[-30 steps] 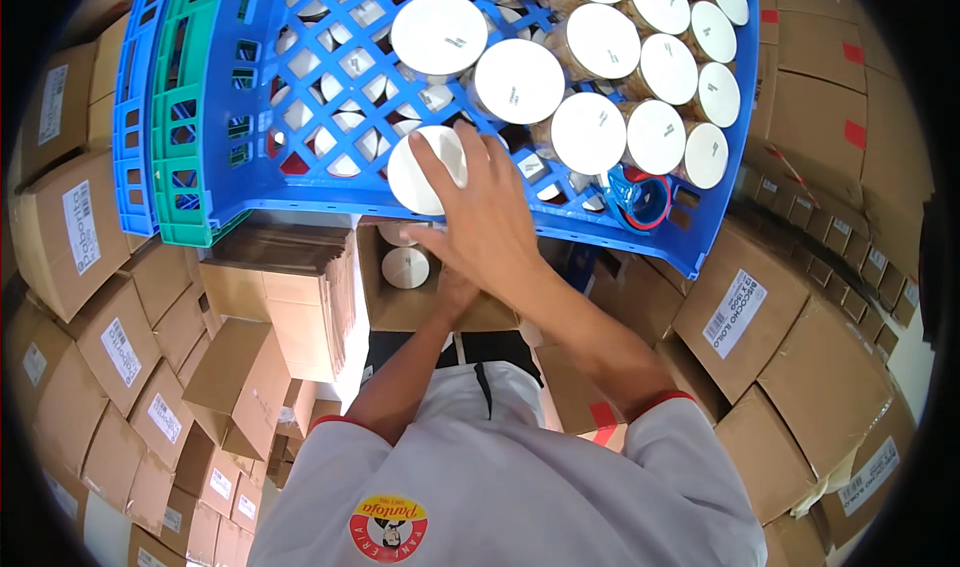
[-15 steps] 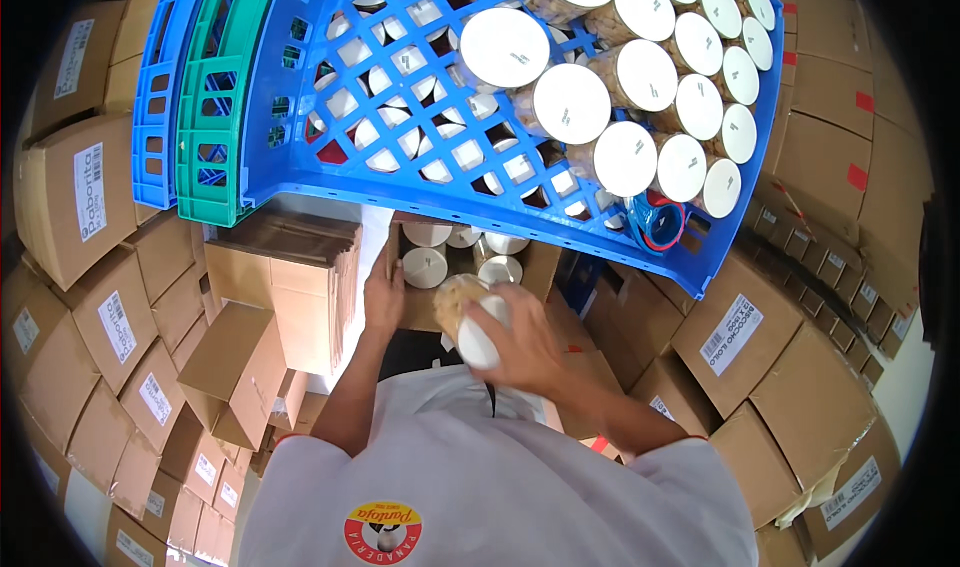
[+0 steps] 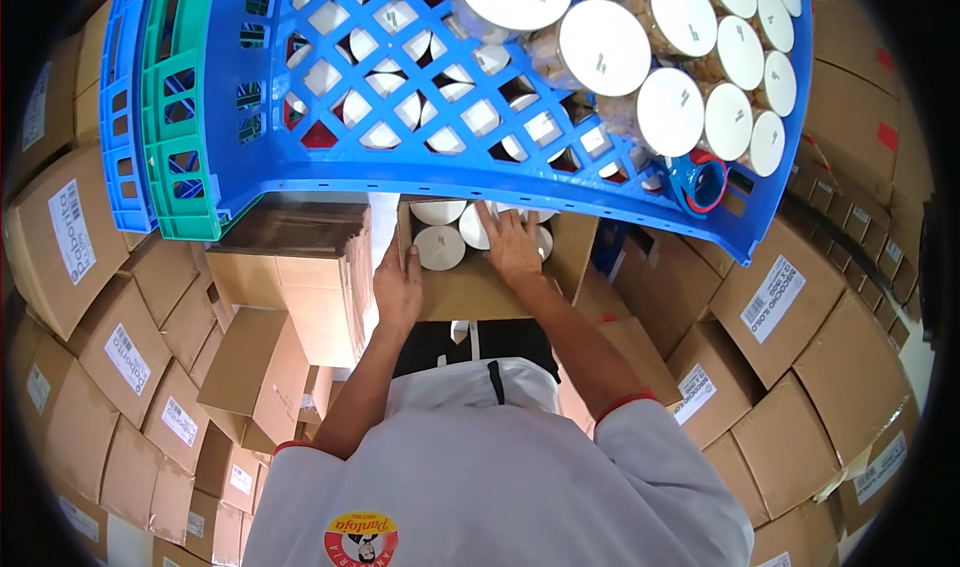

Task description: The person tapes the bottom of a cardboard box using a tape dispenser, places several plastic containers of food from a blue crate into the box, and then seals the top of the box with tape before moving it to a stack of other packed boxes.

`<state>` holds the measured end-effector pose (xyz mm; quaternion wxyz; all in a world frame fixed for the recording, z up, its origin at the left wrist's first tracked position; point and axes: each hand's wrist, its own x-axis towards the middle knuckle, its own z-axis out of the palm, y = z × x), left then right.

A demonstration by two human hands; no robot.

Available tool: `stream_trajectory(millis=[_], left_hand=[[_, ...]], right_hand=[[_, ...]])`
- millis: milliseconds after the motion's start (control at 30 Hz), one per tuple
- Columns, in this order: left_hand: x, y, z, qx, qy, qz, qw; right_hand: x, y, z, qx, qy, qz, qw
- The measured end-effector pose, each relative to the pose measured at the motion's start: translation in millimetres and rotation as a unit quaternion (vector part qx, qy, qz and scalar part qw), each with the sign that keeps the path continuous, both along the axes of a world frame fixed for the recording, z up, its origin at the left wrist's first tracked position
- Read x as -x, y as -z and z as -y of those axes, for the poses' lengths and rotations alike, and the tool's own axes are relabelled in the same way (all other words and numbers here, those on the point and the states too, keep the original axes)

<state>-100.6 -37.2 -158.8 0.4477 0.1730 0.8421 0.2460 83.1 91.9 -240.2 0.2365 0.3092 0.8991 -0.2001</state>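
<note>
An open cardboard box (image 3: 450, 307) stands in front of me, below the edge of the blue crate. In it are several jars with white lids, among them a front-left jar (image 3: 440, 248). My left hand (image 3: 398, 285) grips the box's left wall, thumb toward the inside. My right hand (image 3: 515, 252) reaches into the box from the right, its fingers stretched out and apart over the lids. They touch or nearly touch a middle jar (image 3: 474, 229). The crate's edge overhangs the far part of the box, and the fingertips are partly hidden.
The blue plastic crate (image 3: 420, 189) holds several white-lidded jars (image 3: 604, 49) on its right side and a blue-and-red tape roll (image 3: 697, 182). A green crate (image 3: 180, 217) stands beside it. Flattened cartons (image 3: 290, 237) are stacked left; closed cartons (image 3: 780, 297) line both sides.
The jar in my right hand went from in front of my body into the box, and the fingers now spread over the lids. My left hand stays on the box wall. The view has shifted.
</note>
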Motion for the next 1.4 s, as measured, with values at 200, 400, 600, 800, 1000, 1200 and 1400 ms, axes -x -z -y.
stream_trajectory(millis=[200, 400, 600, 800, 1000, 1200, 1400], left_hand=[[3.0, -12.3, -8.8, -0.139, 0.031, -0.039, 0.989], [30.4, -24.3, -34.6, -0.073, 0.077, 0.002, 0.994], [17.8, -2.2, -22.0, -0.145, 0.081, -0.047, 0.985], [-8.2, -6.6, -24.9, -0.166, 0.128, -0.073, 0.975], [-58.4, 25.0, -44.6, 0.001, 0.491, -0.111, 0.864], [-48.4, -13.6, -41.3, 0.002, 0.556, 0.123, 0.822], [-53.0, 4.5, -40.8, -0.028, 0.514, 0.179, 0.838]], right_hand=[[20.9, -30.2, -9.8, 0.012, 0.02, -0.023, 0.999], [51.5, -22.1, -15.6, 0.014, 0.075, 0.074, 0.994], [50.2, -29.7, -14.9, 0.025, 0.088, 0.061, 0.994], [-29.0, -101.9, -9.0, -0.08, 0.311, -0.294, 0.9], [-65.8, -109.6, -52.1, 0.144, 0.596, -0.448, 0.65], [-83.3, -51.2, -54.7, 0.313, 0.555, -0.339, 0.692], [-32.1, -21.5, -37.6, 0.067, 0.498, -0.307, 0.808]])
